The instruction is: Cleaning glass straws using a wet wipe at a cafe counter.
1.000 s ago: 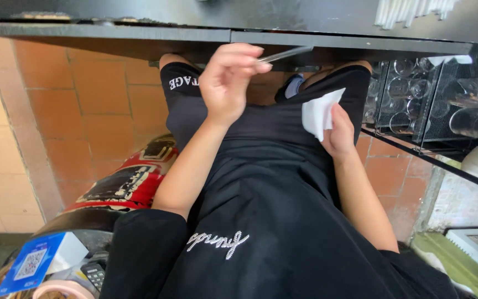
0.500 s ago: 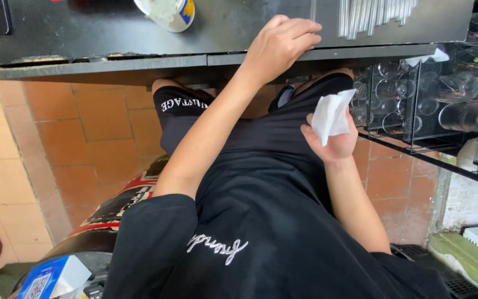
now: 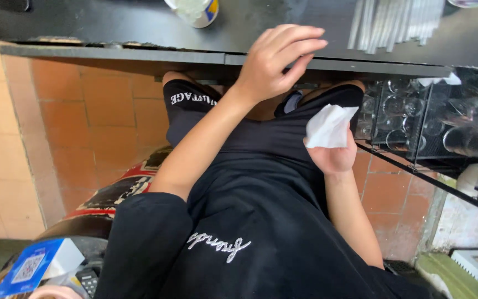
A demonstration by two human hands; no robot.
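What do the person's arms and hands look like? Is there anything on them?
Both arms are bare below short black sleeves of a black T-shirt. The left hand and right hand wear no gloves, and no rings, watch or bracelets show.

Left hand (image 3: pixel 275 63) outstretched, right hand (image 3: pixel 333 152) cupped

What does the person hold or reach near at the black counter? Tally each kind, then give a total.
White paper napkin, in the right hand: 1
Bundle of wrapped straws: 1
Cup, beyond the left hand: 1
Total: 3
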